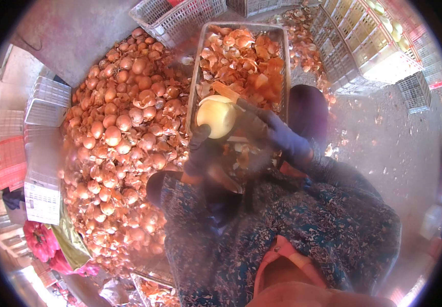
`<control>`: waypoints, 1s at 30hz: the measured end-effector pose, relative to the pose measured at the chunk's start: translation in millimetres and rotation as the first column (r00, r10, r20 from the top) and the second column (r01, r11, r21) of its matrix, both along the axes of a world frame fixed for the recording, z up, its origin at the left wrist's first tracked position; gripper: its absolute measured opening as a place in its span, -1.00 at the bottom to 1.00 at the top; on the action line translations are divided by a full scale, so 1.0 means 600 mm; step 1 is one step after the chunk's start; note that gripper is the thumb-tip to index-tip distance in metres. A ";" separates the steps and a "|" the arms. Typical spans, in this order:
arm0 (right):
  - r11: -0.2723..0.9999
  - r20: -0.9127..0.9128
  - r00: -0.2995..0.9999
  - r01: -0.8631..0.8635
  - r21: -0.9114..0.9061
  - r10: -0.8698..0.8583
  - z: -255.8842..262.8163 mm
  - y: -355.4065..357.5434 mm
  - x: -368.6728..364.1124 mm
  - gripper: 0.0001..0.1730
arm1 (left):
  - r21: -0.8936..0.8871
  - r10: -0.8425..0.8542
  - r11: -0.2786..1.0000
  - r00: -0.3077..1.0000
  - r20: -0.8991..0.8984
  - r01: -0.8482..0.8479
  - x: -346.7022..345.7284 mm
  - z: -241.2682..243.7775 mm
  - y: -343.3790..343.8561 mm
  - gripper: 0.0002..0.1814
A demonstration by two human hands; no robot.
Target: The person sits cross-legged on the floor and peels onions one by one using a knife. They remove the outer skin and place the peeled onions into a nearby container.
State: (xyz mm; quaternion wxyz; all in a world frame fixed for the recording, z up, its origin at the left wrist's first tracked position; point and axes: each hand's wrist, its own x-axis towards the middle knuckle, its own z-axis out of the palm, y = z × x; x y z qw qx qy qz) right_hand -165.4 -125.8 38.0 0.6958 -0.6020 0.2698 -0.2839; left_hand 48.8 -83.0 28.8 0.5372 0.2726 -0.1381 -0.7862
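A mostly bare, pale yellow onion (215, 119) is held over the near half of a plastic crate (287, 73) full of loose skins. My left hand (201, 147), in a dark glove, grips it from below with the thumb against its side. On the onion's other side is my gloved right hand (261, 121), its fingertips at a strip of orange-brown onion skin (225, 91). A whitish flap of peel (215, 99) stands off the top of the onion. Blur and shadow hide part of the right palm, so whether a tool is in it does not show.
A large heap of unpeeled onions (112, 136) spreads on the left. Slatted crates (182, 21) stand at the back, and stacked crates (353, 46) at the right hold peeled onions (396, 30). More crates (48, 101) line the left. Skins litter the concrete floor (378, 134).
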 end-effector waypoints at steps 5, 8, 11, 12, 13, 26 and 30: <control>0.879 -0.076 0.969 0.181 -0.441 -0.237 -0.012 0.023 0.037 -0.27 | -0.080 -0.038 0.996 0.999 -0.033 0.035 0.007 -0.043 -0.005 -0.24; 0.840 -0.158 0.940 0.185 -0.511 -0.303 -0.020 0.022 0.040 -0.29 | -0.127 -0.031 0.992 0.998 -0.049 0.024 0.014 -0.093 -0.010 -0.25; 0.841 -0.065 0.950 0.238 -0.485 -0.306 -0.032 0.016 0.039 -0.30 | -0.103 -0.018 0.995 0.998 -0.066 0.012 0.010 -0.075 -0.007 -0.24; 0.832 0.000 0.953 0.266 -0.487 -0.304 -0.031 0.022 0.042 -0.30 | -0.068 -0.014 0.998 0.996 -0.090 0.008 0.010 -0.067 -0.003 -0.24; 0.872 0.039 0.958 0.274 -0.407 -0.283 -0.035 0.022 0.039 -0.29 | -0.032 -0.010 0.999 0.994 -0.113 0.006 0.010 -0.064 0.000 -0.23; 0.884 -0.202 0.862 0.464 -0.055 -0.465 -0.033 -0.047 -0.024 -0.27 | -0.656 0.234 0.733 0.838 0.493 0.181 -0.020 -0.063 -0.034 0.16; 0.956 -0.078 0.962 0.268 0.118 -0.261 -0.067 -0.024 -0.012 -0.27 | -0.619 0.405 0.761 0.603 0.687 0.195 -0.032 -0.029 -0.023 0.18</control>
